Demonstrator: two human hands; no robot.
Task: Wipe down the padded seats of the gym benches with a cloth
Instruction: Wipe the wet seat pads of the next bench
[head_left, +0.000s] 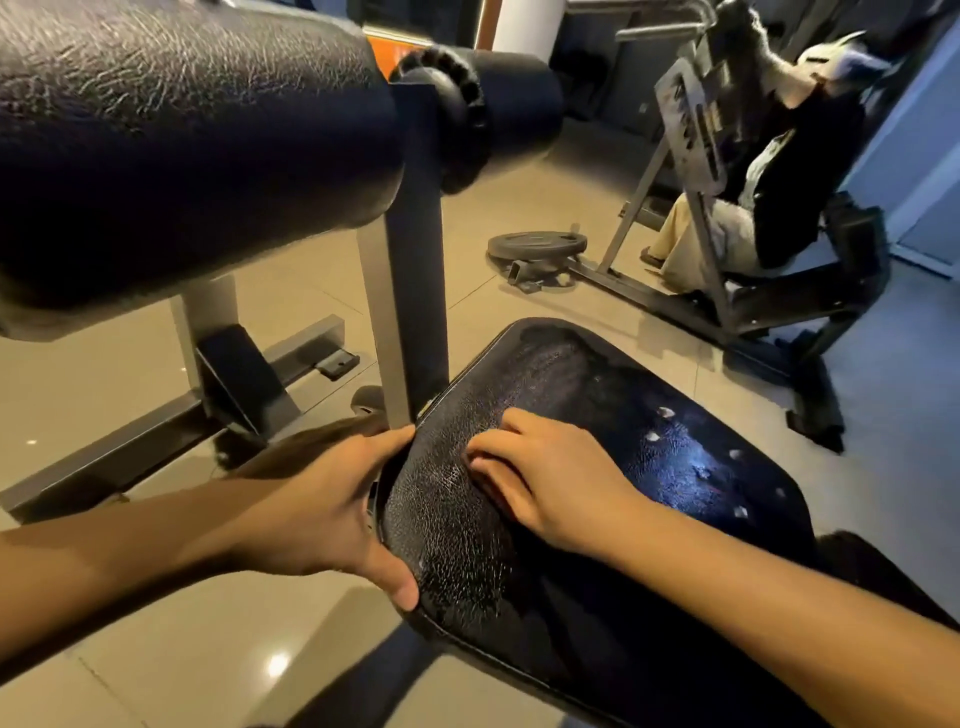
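Black cracked vinyl under the fingers: the right hand's fingers (493, 444) are bent at the knuckles, tips pressed onto the seat pad (597, 384) at its middle left.
Right hand (556, 483): palm down on the pad, wrist to the near right. A dark strip shows under the palm edge; whether it is the cloth, or whether the hand holds anything, cannot be told.
Left hand (332, 509): grips the pad's left edge, thumb (402, 590) on the top surface at the near corner, fingers curled round the rim at the far corner.
Seat pad: near centre, wide and rounded, tilted to the right. Its left half is finely cracked and its right half shiny, with small pale nicks (665, 413).
Post (415, 270): a grey metal upright rising just beyond the pad's far left corner.
Roller pads: a large black one (182, 145) fills the far left, close to the camera; a second one (519, 104) sits on the other side of the post.
Base frame (156, 431): dark steel bars on the floor to the left.
Floor (130, 649): glossy beige tiles.
Weight plate (537, 243): lying flat on the floor, far centre.
Far right: another machine (727, 301), with a seated person (795, 208) in dark top and light trousers.
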